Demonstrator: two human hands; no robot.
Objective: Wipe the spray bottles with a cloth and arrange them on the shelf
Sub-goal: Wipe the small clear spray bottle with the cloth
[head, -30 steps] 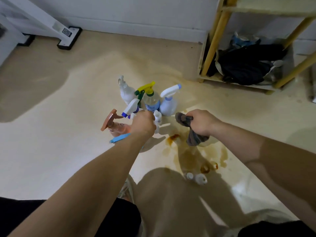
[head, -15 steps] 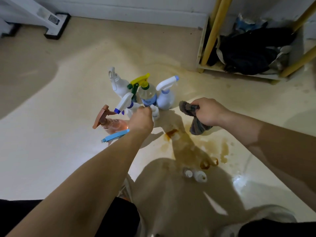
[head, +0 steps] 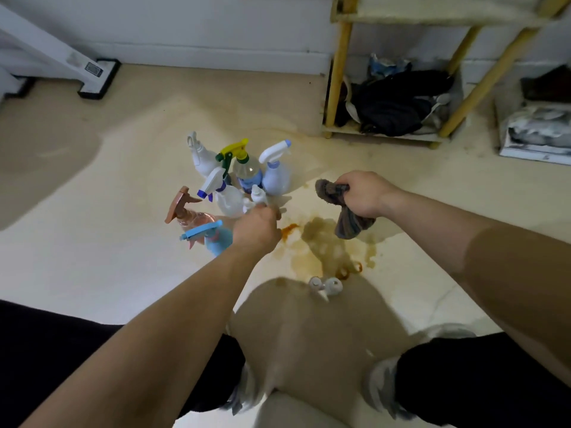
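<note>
Left hand (head: 256, 231) pinches the small white bottle (head: 258, 194); right hand (head: 364, 193) clutches the cloth (head: 350, 222) nearby.

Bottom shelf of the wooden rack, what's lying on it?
A heap of dark fabric fills the bottom shelf, with a crumpled bluish item behind it. Whatever lies under the heap is covered.

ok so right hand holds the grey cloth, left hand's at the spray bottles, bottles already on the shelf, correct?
No. The spray bottles stand clustered on the floor, not on the shelf, per the head view. The right hand does hold the grey cloth; the left hand is at the bottles.
</note>
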